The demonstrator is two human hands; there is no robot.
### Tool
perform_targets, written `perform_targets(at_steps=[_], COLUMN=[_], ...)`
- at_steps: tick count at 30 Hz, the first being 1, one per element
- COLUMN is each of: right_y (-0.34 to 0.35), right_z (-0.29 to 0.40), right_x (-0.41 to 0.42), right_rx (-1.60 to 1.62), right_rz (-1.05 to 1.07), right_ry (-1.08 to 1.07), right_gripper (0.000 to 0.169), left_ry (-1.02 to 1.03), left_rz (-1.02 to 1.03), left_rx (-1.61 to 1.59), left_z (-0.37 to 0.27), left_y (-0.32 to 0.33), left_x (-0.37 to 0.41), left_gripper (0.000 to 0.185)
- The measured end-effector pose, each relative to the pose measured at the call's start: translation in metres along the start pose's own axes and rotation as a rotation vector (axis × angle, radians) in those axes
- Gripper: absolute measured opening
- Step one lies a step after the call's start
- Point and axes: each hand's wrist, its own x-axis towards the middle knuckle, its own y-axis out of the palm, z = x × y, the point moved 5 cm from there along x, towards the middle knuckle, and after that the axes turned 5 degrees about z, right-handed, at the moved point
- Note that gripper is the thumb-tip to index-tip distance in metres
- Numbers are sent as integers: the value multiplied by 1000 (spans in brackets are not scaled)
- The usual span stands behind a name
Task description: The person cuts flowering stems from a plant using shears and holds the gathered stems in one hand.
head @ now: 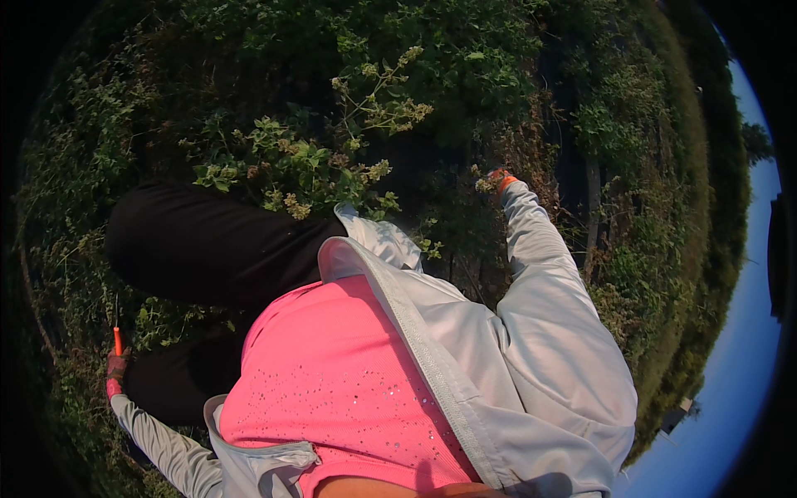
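At the far left, my left hand (116, 368) wears a red-pink glove and grips an orange handle (117, 340). A thin, faint line rises from the top of the handle; whether it is a blade or a stem is unclear. My right hand (500, 178), in an orange glove, reaches into the plants on the right. Pale flower heads (485, 184) lie right at its fingers and partly cover them, so its grip is hidden. Between the hands and above my legs stands a leafy plant (299, 155) with clusters of yellowish-brown flower heads.
My bent leg in black trousers (218, 243) presses near the plant's lower leaves. Dense green growth (448, 56) fills the upper part of the view. Dry brown stalks (538, 143) and dark ground strips run along the right, with a grassy band (688, 155) and trees beyond.
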Motion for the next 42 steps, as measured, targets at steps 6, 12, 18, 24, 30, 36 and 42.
perform_targets(at_steps=[6,12,18,24,30,36,42], right_y=[27,54,59,16,78,-4,15], right_z=[-41,-79,-40,-10,-85,-71,-66], right_x=[15,32,31,9,37,-42,-47], right_rx=[555,765,359,722,660,1348,1117], right_rz=[-278,-340,-183,-136,-202,-186,-12], right_ry=[270,452,-154,123,192,-87,-191], right_gripper=[31,32,34,34,27,20,31], left_ry=[-148,-230,-234,-256,-191,-246,13], left_rz=[22,50,64,71,113,139,71], left_rx=[9,21,7,4,-14,-39,14], left_z=[37,55,62,70,55,67,11], left_y=[3,5,5,1,18,4,8], left_x=[13,25,21,7,49,14,20], left_gripper=[25,25,27,28,31,33,31])
